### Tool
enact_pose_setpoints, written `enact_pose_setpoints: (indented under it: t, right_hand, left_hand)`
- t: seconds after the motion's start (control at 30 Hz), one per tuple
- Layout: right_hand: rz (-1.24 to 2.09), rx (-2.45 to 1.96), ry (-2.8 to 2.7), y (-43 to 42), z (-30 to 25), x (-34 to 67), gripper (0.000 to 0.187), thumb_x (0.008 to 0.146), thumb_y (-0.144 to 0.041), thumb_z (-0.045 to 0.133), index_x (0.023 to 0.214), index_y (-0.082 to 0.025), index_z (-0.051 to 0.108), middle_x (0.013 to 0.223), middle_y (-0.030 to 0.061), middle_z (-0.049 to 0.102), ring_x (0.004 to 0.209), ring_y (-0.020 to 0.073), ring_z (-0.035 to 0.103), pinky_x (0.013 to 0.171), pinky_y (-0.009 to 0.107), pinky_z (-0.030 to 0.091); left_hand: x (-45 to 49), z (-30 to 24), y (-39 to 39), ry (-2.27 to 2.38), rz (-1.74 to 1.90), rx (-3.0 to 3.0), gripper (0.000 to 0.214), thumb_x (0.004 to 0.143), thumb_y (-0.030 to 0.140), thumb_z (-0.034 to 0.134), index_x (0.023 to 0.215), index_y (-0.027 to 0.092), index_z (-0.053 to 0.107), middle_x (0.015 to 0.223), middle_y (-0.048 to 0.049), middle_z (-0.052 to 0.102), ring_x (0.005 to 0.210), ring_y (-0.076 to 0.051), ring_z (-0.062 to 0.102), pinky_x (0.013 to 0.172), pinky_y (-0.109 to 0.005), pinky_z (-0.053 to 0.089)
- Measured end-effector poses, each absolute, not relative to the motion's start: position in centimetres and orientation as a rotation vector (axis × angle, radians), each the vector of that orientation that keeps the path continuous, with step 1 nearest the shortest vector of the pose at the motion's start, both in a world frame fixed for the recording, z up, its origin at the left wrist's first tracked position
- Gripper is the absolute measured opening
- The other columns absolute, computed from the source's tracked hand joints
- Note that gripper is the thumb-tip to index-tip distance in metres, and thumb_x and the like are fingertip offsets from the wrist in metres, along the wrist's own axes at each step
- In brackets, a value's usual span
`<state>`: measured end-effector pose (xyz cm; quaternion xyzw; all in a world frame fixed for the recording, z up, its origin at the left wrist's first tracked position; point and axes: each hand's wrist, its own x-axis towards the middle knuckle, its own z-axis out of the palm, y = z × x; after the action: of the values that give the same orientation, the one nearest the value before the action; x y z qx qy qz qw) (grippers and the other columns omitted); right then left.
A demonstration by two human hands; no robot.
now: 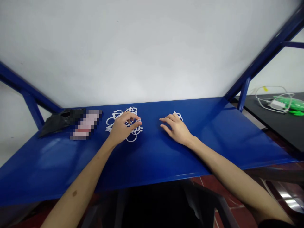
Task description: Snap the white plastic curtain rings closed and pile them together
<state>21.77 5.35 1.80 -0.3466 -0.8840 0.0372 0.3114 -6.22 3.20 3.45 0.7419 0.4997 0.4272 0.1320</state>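
My left hand [122,126] is over a loose pile of thin white loops [131,138] with small shaped ends. Its thumb and index finger are pinched around a bit of one white loop [139,120], most of which the hand and pile hide. To the right, my right hand [175,126] rests low over the blue table with its fingers apart, and nothing shows in its grasp. Just behind its knuckles lies a smaller group of white loops [179,116], partly covered by the hand.
The blue table [152,161] meets a pale wall at its back. On its left lie a crumpled black bag [59,122] and a pixelated pink item [86,125]. Blue frame bars slope at both sides. A black table [268,117] at right holds a white cable with an adapter [277,105].
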Motion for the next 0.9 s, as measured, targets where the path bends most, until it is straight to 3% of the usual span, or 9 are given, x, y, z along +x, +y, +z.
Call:
enact_pose_setpoints:
  t: [0.2, 0.3, 0.37, 0.5, 0.67, 0.9]
  right_hand:
    - [0.428, -0.789, -2.293, 3.0, 2.3, 19.9, 0.034, 0.099, -0.037, 0.058, 0.128, -0.019, 0.058, 0.110, 0.0098, 0.069, 0.099, 0.0221, 0.065, 0.087, 0.041, 0.056]
    - [0.624, -0.794, -2.168, 2.2, 2.1, 19.1, 0.035, 0.097, -0.038, 0.062, 0.125, -0.019, 0.054, 0.100, 0.0062, 0.071, 0.086, 0.0179, 0.069, 0.076, 0.033, 0.058]
    - [0.689, -0.787, -2.107, 2.1, 1.8, 18.8, 0.025, 0.099, -0.034, 0.058, 0.119, -0.019, 0.054, 0.091, 0.0038, 0.071, 0.077, 0.0152, 0.069, 0.070, 0.029, 0.057]
    - [0.694, -0.767, -2.019, 2.3, 1.3, 18.9, 0.014, 0.101, -0.029, 0.053, 0.109, -0.019, 0.058, 0.085, 0.0025, 0.072, 0.070, 0.0133, 0.069, 0.066, 0.026, 0.056]
    - [0.712, -0.777, -1.976, 2.5, 1.4, 19.1, 0.015, 0.100, -0.033, 0.057, 0.102, -0.020, 0.063, 0.094, 0.0052, 0.075, 0.074, 0.0146, 0.071, 0.066, 0.026, 0.058]
    - [0.635, -0.693, -2.075, 2.4, 1.2, 19.5, 0.020, 0.103, -0.028, 0.050, 0.095, -0.019, 0.066, 0.091, 0.0062, 0.074, 0.079, 0.0157, 0.071, 0.071, 0.028, 0.058]
  left_hand:
    - [-3.9, 2.4, 2.7, 1.369, 1.326, 1.818, 0.033, 0.081, 0.052, 0.074, 0.086, 0.021, 0.063, 0.073, 0.0018, 0.061, 0.064, -0.012, 0.056, 0.061, -0.025, 0.046]
    - [-2.5, 1.9, 2.1, 1.324, 1.312, 1.786, 0.033, 0.080, 0.050, 0.077, 0.083, 0.021, 0.061, 0.072, 0.0025, 0.060, 0.065, -0.011, 0.056, 0.061, -0.024, 0.046]
    - [-1.9, 1.6, 1.7, 1.289, 1.292, 1.767, 0.031, 0.078, 0.047, 0.079, 0.082, 0.021, 0.061, 0.072, 0.0027, 0.060, 0.065, -0.011, 0.056, 0.062, -0.024, 0.046]
    - [-1.4, 1.4, 1.5, 1.226, 1.271, 1.650, 0.028, 0.077, 0.043, 0.079, 0.085, 0.021, 0.064, 0.076, 0.0014, 0.065, 0.070, -0.012, 0.061, 0.065, -0.025, 0.049]
    - [-1.5, 1.5, 1.7, 1.257, 1.250, 1.559, 0.021, 0.078, 0.040, 0.078, 0.084, 0.022, 0.071, 0.081, -0.0012, 0.072, 0.070, -0.014, 0.064, 0.065, -0.027, 0.051]
    - [-0.7, 1.6, 0.8, 1.402, 1.217, 1.754, 0.009, 0.082, 0.025, 0.071, 0.073, 0.023, 0.072, 0.077, 0.0007, 0.073, 0.069, -0.015, 0.065, 0.068, -0.030, 0.050]
